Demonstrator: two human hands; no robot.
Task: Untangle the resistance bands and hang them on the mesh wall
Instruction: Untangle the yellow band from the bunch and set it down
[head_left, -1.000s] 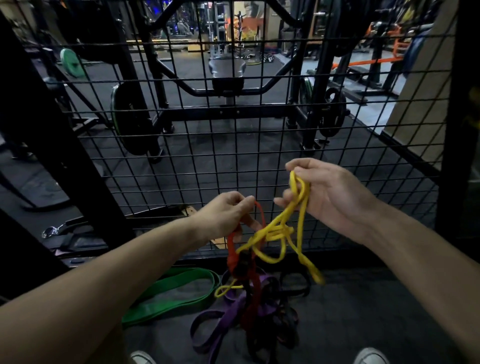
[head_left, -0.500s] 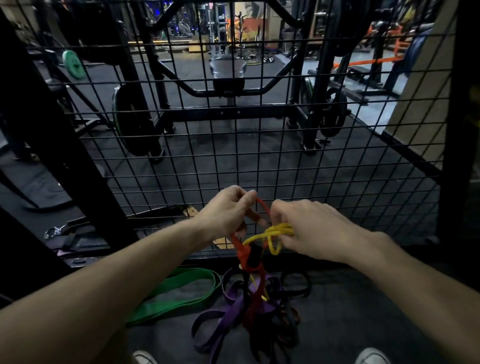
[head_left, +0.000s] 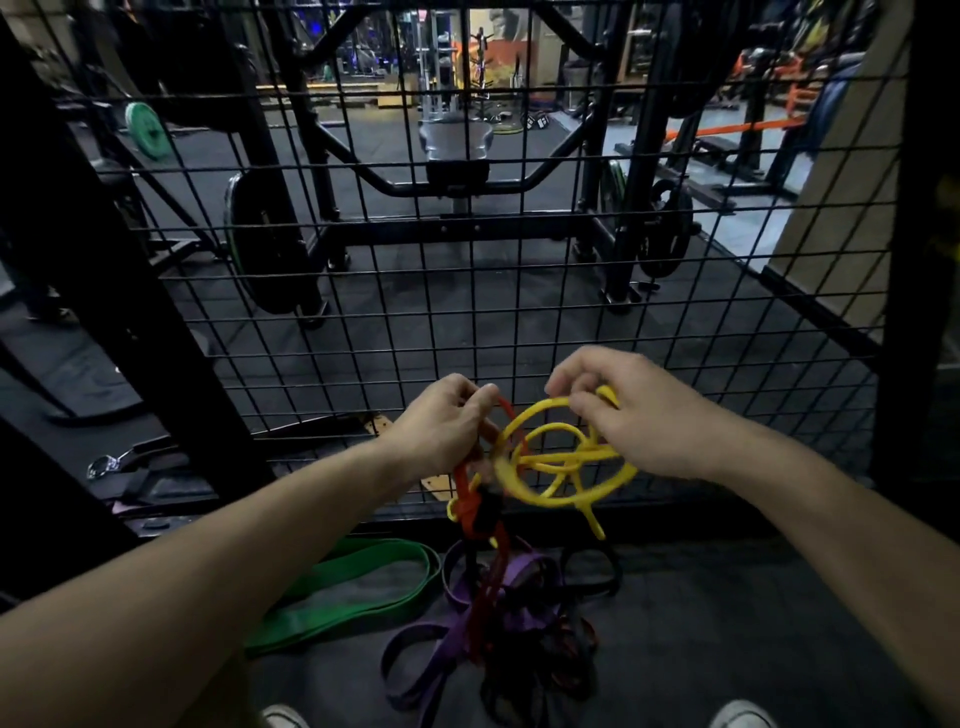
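Before the mesh wall (head_left: 519, 291): my left hand (head_left: 441, 431) grips the red band (head_left: 470, 488); my right hand (head_left: 639, 421) pinches the yellow band (head_left: 561, 467).

Bare forearms (head_left: 260, 561), white shoes (head_left: 283, 718)

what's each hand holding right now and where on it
Left hand grips the red band at its top loop; right hand pinches the yellow band at the upper coil.

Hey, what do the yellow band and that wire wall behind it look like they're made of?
Yellow band: probably rubber or latex, smooth and matte; it bends into soft, springy loops from the right hand.
Mesh wall: likely metal wire with a dark finish, paint or coating; thin, straight, rigid bars form a square grid.
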